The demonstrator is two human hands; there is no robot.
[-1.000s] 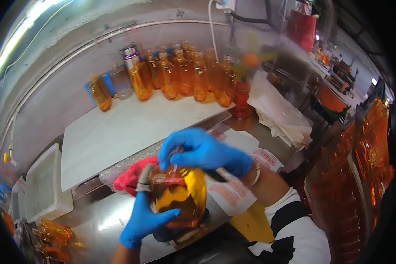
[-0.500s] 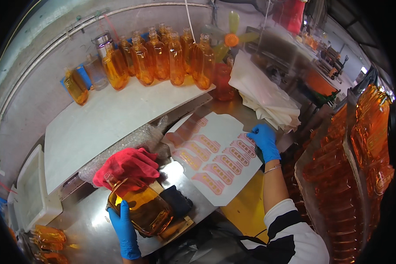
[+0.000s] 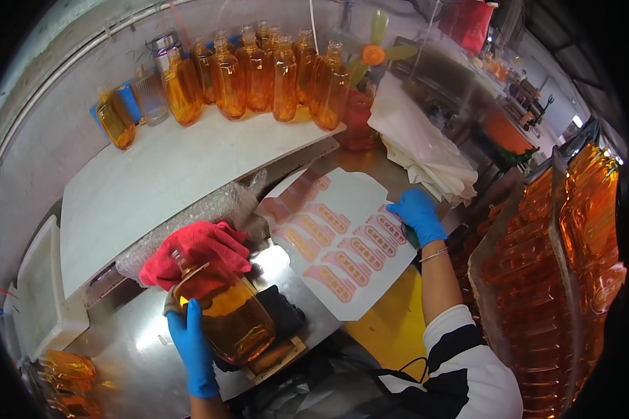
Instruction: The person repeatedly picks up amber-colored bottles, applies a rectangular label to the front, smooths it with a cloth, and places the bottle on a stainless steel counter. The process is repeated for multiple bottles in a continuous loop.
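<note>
In its blue glove, my left hand (image 3: 192,348) grips a flat amber glass bottle (image 3: 236,325) by its left side, thumb on the front face. The bottle leans on a small wooden rest (image 3: 284,355) with a dark cloth pad (image 3: 282,314) beside it. My right hand (image 3: 418,215), also gloved in blue, pinches at the upper right edge of a white sheet of pink and gold labels (image 3: 342,244). Whether a label is lifted between its fingertips is too small to tell. Something dark green shows partly beneath that palm.
Several amber bottles (image 3: 257,73) stand on a white board (image 3: 147,174) at the back. A red cloth (image 3: 189,255) and bubble wrap (image 3: 203,216) lie behind the held bottle. White foam sheets (image 3: 426,153) are stacked far right. Bottles in cardboard dividers (image 3: 559,258) crowd the right side.
The view has shifted slightly. The held bottle has turned a little and stands more upright in my left hand. My right hand stays at the sheet's edge, its fingers slightly moved.
</note>
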